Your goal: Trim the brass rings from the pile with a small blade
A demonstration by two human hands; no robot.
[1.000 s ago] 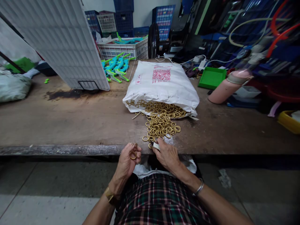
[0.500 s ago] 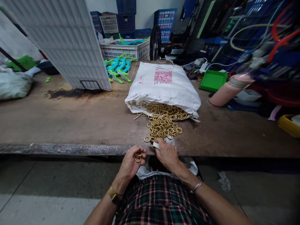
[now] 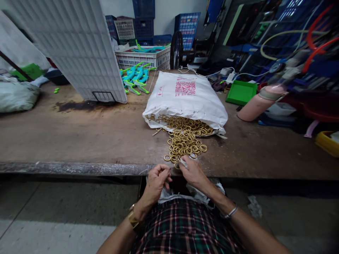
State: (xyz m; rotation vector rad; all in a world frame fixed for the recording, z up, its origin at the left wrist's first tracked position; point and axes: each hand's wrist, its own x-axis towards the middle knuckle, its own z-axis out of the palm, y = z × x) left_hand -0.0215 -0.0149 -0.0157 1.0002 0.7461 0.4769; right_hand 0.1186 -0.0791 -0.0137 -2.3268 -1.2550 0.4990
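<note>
My left hand [image 3: 159,180] is at the table's front edge, back of the hand upward and fingers curled in. Whatever lies inside it is hidden. Beside it, my right hand [image 3: 194,173] is closed on a small white-handled tool [image 3: 183,162], only part of which shows. Its fingertips are at the near end of a pile of brass-coloured rings [image 3: 185,141]. The rings spill from the open mouth of a white sack [image 3: 185,100] with red print, lying on its side.
On the wooden table [image 3: 79,141] a ribbed white panel [image 3: 97,63] leans at left. Teal and green plastic pieces [image 3: 136,77] lie behind the sack. To the right are a green tray [image 3: 241,92] and a tilted pink bottle [image 3: 261,104]. White crate [image 3: 159,58] behind.
My left hand has turned over and moved slightly right; the brass rings seen in it before are out of sight. My right hand has shifted slightly right, still gripping the white-handled tool.
</note>
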